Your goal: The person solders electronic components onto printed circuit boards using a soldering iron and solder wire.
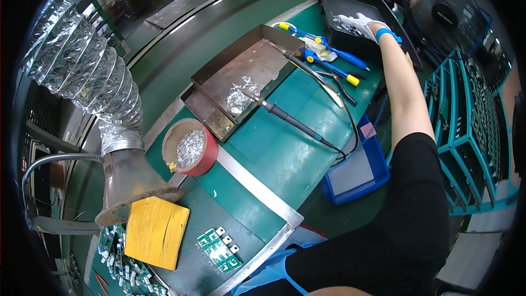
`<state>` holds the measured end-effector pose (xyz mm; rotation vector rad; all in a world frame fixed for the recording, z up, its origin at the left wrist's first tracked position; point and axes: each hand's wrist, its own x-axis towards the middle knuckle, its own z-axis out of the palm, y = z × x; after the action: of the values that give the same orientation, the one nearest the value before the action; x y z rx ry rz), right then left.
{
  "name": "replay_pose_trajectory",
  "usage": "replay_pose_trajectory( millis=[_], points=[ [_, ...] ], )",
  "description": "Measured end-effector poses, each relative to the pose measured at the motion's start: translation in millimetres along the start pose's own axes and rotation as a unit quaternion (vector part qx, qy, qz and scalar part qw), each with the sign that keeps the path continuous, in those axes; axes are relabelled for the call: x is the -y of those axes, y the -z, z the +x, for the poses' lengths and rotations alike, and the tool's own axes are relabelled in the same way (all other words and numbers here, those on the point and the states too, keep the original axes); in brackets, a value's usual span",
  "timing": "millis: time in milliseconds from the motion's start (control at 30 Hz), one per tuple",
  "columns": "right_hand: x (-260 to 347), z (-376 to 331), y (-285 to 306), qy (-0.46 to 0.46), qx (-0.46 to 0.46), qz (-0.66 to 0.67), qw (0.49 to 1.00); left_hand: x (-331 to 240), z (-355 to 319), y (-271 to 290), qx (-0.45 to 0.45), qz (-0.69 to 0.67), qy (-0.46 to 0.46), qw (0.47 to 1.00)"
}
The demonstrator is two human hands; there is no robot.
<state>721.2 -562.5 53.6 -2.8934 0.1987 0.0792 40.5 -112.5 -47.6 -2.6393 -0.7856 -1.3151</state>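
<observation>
Green matting covered the table point(285, 153) we worked at, with a metal strip running across it toward the near edge. At about one o'clock our right hand point(359, 22), in a white glove with a blue wrist strap, reached far out into a black tray point(350, 5) and rested on a small heap of pale parts point(346, 28) lying in it; whether the fingers were closed on any part we could not tell. Our left hand was out of sight.

Just beside the black tray, toward twelve o'clock, lay several blue-and-yellow handled tools point(329, 55). At eleven o'clock a shallow brown metal tray point(241, 79) held scraps of silvery solder dross, and a soldering iron point(285, 118) lay with its tip over the tray's rim and its dark handle on the green mat. At ten o'clock stood a red-sided round tin point(190, 147) filled with more silvery scraps. At nine o'clock a ribbed silver fume duct point(87, 71) ended in a metal hood. At seven o'clock a yellow pad point(156, 232) lay near small green circuit boards point(219, 251). At three o'clock a blue tray point(359, 172) held a grey pad, and teal racks point(466, 131) of boards stood beyond our arm.
</observation>
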Motion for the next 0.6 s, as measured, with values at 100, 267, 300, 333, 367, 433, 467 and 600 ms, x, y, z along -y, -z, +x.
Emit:
replay_pose_trajectory(
  millis=[100, 267, 300, 333, 367, 433, 467, 600],
  points=[
    [23.2, 20.6, -30.6, 0.04, 0.064, -0.08, 0.994, -3.1, 0.7, 6.3, -0.018, 0.027, 0.03, 0.999],
    [-112.4, 191.5, -25.1, -0.064, 0.096, -0.188, 0.975, 12.0, -12.4, -4.4, 0.014, 0.004, 0.013, 1.0],
    [-107.5, 198.6, -42.7, -0.079, 0.113, -0.203, 0.969, 7.0, -10.0, -2.2, 0.007, 0.005, -0.002, 1.0],
    [-102.1, 204.2, -54.4, -0.076, 0.121, -0.207, 0.968, 4.0, -9.3, -0.7, 0.0, 0.002, -0.016, 1.0],
    [-101.0, 204.9, -61.0, -0.08, 0.117, -0.211, 0.967, 4.0, -10.7, -0.7, 0.008, 0.005, -0.013, 1.0],
    [-107.8, 195.4, -67.6, -0.089, 0.109, -0.222, 0.965, 8.5, -16.1, -2.9, 0.0, 0.068, -0.011, 0.998],
    [-107.9, 192.6, -64.0, -0.092, 0.104, -0.228, 0.964, 10.8, -18.1, -3.9, 0.007, 0.071, -0.008, 0.997],
    [-94.1, 170.5, -69.8, -0.081, 0.088, -0.244, 0.962, 41.8, -32.0, 7.9, 0.05, 0.046, -0.013, 0.998]
  ],
)
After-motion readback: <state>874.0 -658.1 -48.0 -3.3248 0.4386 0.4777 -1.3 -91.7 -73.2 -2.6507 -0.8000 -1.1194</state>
